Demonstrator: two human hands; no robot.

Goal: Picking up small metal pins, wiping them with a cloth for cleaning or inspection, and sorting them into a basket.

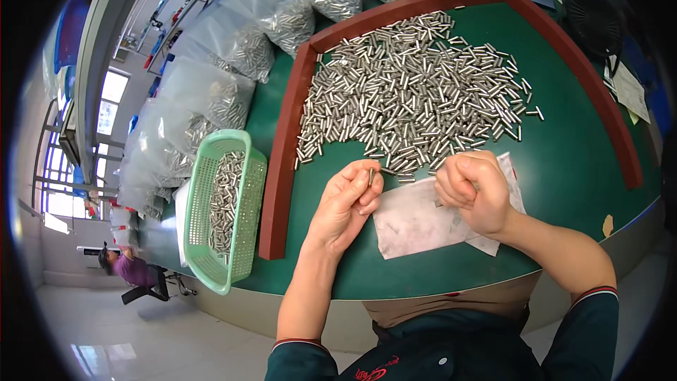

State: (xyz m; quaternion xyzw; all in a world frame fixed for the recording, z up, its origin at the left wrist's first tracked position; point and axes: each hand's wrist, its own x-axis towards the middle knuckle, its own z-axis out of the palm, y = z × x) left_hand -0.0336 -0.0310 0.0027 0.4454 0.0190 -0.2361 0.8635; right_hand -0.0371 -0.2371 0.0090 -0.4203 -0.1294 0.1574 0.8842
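My left hand (344,203) is closed in a pinch, with a small metal pin (371,176) standing between its thumb and fingertips. To the right of it, my right hand (477,190) is curled into a fist above a stained white cloth or paper sheet (409,222). A small dark bit shows at the edge of that fist, but what its fingers hold is hidden. Just beyond both hands, a large heap of loose metal pins (412,92) spreads over the green tabletop (564,141). The nearest pins lie close to my left fingertips.
A red-brown raised border (285,148) surrounds the heap. Left of it stands a light-green basket (243,240) partly filled with pins. Clear bags of pins (285,17) line the back and left. At the far right is a black fan-like object (594,20). A person (134,268) sits far left.
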